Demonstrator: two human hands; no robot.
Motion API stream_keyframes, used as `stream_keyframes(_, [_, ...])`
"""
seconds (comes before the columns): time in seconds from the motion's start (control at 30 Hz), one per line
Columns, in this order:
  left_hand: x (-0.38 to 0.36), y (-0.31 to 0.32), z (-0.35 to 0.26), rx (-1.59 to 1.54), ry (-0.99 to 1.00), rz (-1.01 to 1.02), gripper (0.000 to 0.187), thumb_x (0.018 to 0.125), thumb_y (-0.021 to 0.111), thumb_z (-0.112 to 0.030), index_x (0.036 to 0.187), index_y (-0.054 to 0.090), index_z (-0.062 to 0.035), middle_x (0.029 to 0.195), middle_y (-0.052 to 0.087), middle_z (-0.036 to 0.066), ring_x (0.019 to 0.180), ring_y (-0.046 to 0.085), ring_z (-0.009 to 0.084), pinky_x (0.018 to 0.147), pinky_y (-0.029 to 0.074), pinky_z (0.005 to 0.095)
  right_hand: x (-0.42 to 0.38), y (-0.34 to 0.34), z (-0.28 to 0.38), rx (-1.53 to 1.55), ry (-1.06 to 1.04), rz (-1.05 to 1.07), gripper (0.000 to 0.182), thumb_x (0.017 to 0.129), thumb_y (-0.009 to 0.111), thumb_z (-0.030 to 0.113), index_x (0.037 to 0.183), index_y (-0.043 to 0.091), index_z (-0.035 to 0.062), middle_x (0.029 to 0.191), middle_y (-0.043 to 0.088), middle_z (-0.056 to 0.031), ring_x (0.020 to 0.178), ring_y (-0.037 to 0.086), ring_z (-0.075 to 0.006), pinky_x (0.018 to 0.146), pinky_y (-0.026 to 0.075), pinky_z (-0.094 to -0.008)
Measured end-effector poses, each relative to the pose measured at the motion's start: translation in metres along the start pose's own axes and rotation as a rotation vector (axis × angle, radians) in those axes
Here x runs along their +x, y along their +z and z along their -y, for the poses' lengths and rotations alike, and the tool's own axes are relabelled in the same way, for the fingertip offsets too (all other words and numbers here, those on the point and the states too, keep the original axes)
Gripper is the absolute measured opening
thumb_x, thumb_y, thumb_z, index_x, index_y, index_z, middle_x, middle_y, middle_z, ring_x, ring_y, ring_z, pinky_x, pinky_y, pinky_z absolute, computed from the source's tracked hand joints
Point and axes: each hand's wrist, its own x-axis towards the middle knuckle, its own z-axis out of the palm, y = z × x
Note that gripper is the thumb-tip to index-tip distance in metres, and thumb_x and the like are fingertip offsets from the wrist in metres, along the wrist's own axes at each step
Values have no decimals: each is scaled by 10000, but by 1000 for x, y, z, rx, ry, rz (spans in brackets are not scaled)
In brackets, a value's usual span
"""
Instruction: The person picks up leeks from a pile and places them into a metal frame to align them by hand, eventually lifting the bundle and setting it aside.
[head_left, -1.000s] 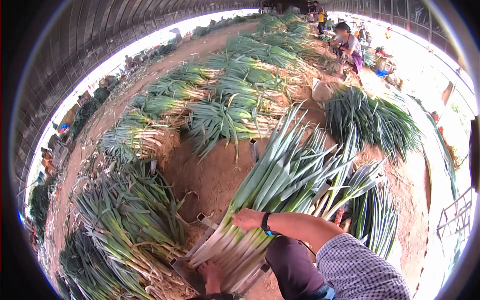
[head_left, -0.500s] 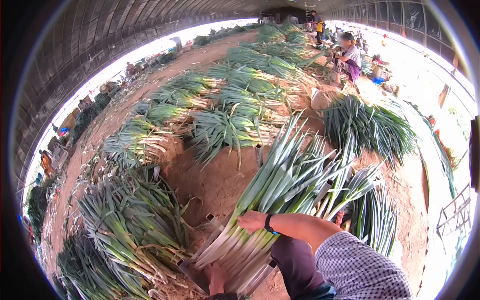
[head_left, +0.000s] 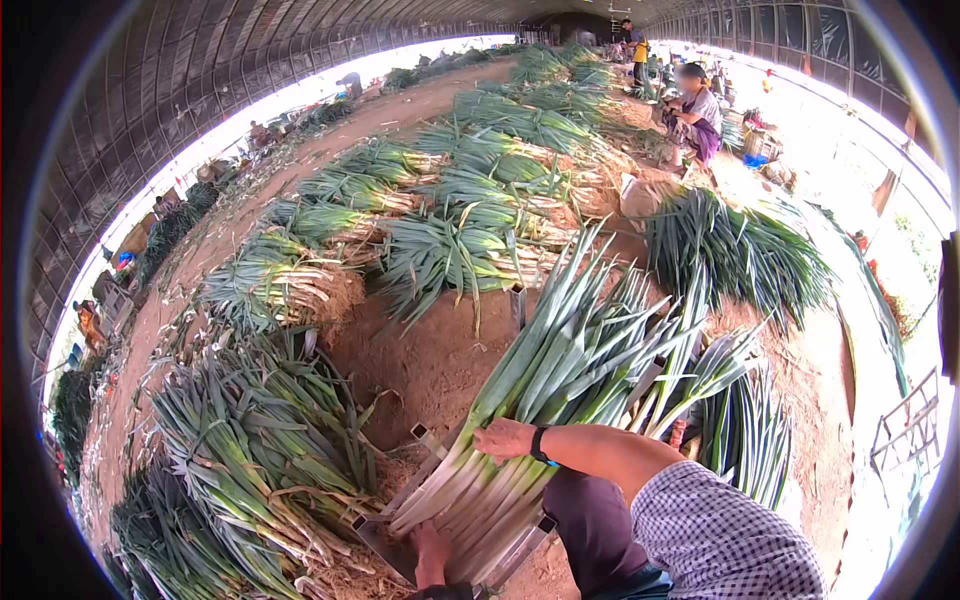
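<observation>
A row of long leeks [head_left: 505,490] lies in a metal frame [head_left: 430,440], white ends toward me and green leaves fanning out beyond. Wearing a dark wristband, my right hand [head_left: 505,440] is closed over the stalks where white turns to green. My left hand [head_left: 432,550] is at the pale root ends, beside the metal end plate [head_left: 380,545]; its fingers are curled against the leeks and partly hidden among them. My knee shows just right of the frame.
A big leek pile [head_left: 270,430] lies left of the frame, and another leek heap [head_left: 735,250] lies at the right. Several leek bundles [head_left: 450,255] cover the soil ahead. A seated person [head_left: 693,115] and a standing person [head_left: 637,50] are farther back. A metal rack [head_left: 905,430] stands far right.
My left hand has shifted slightly upward along the root ends. My right hand stays on the stalks, and the leeks lie almost as before.
</observation>
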Motion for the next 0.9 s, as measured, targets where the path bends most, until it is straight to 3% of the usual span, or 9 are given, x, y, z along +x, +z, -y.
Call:
stream_keyframes(0.07, [3,5,7,-51,21,-13,575,787,702,-270,1276,576,6,1324,528,295,1242,468,498,1077,387,550,-1,-2,2,-96,-23,-27,465,721,806,328,932,514,33,891,547,-122,737,665,-263,623,513,-407])
stream_keyframes(0.23, [3,14,20,-152,155,-119,506,762,730,-245,1189,623,7,1227,579,287,1179,502,486,1019,420,543,-2,-4,5,-108,18,4,472,727,795,359,919,506,39,864,538,-116,690,647,-259,588,498,-395])
stream_keyframes(0.47, [-11,3,5,17,166,-186,453,763,730,-236,1142,632,-9,1173,598,248,1128,522,451,996,412,541,-2,8,6,-147,28,-78,459,745,779,381,903,502,51,844,527,-109,653,629,-254,574,495,-399])
stream_keyframes(0.63, [-25,-18,-19,280,208,-205,420,748,712,-220,1129,654,-53,1210,601,234,1165,533,404,1010,396,561,1,-2,8,-98,63,21,260,815,681,235,908,570,19,866,590,-148,727,675,-284,606,540,-422])
stream_keyframes(0.73, [-11,34,33,661,456,-556,365,771,683,-270,1113,698,-141,1202,656,147,1156,579,349,1014,416,530,0,16,2,-141,87,37,209,839,635,180,941,599,0,829,640,-171,734,696,-298,615,558,-433])
stream_keyframes(0.8, [-13,-12,-26,720,137,76,208,798,640,-188,978,737,-147,1032,688,127,1072,604,321,958,430,500,-1,10,0,42,182,85,252,836,659,210,967,592,5,800,658,-168,730,701,-301,604,560,-442])
stream_keyframes(0.83, [-19,-11,-24,727,133,3,178,807,607,-119,938,727,-105,1014,667,162,1092,578,330,961,421,506,2,25,-5,-40,171,109,311,809,711,260,939,591,5,818,653,-151,726,698,-306,597,558,-441])
stream_keyframes(0.87, [-26,-17,-32,735,156,-175,153,794,647,-137,886,768,-154,959,699,122,1029,608,313,860,461,444,2,20,0,-101,80,73,379,773,757,322,930,592,19,876,628,-160,732,688,-297,599,558,-427])
stream_keyframes(0.9, [-19,-2,-19,398,95,-291,151,782,641,-85,882,752,-65,1090,636,164,1119,543,357,946,434,498,1,6,6,-123,46,18,393,762,774,337,942,597,35,927,593,-170,752,677,-296,623,559,-425])
